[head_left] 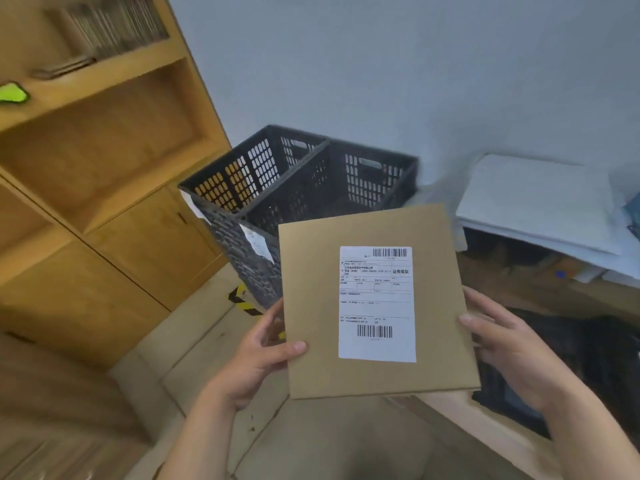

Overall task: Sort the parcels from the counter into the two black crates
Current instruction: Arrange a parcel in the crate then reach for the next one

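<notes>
L hand (256,362), R hand (509,351) round brown parcel (375,303), crates (298,188) behind

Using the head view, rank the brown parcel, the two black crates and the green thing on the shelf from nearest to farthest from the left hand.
1. Brown parcel: held in the grip of the left hand, at the parcel's left edge.
2. Black crates: just beyond the parcel, ahead on the floor.
3. Green thing: far off on the wooden shelf, upper left.
</notes>
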